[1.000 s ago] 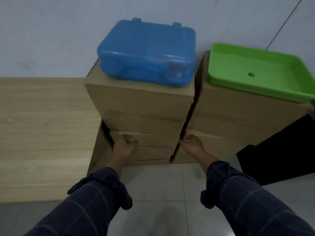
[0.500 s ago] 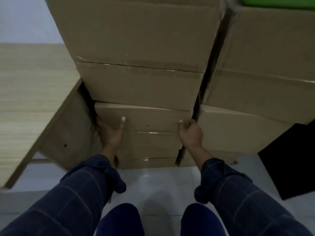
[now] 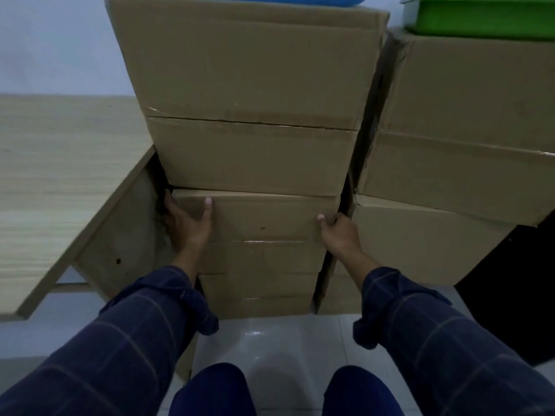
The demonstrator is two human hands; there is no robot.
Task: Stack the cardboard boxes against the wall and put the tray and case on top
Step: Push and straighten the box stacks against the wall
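Observation:
Two stacks of brown cardboard boxes stand side by side against the white wall. On the left stack (image 3: 249, 73) only the bottom edge of the blue case (image 3: 270, 0) shows at the top of the view. The green tray (image 3: 480, 22) lies on the right stack (image 3: 468, 121). My left hand (image 3: 187, 225) grips the left corner of a lower box (image 3: 261, 216) in the left stack, fingers behind its side, thumb on the front. My right hand (image 3: 338, 232) grips that box's right corner, fingers in the gap between the stacks.
A light wooden table (image 3: 60, 163) stands to the left, its side panel (image 3: 120, 238) close to the left stack. A black object (image 3: 510, 289) sits low on the right. White floor tiles (image 3: 279, 340) and my knees are below.
My head has dropped lower and closer, so the case and tray slid to the top edge. Both hands moved from the box front to grip its two corners.

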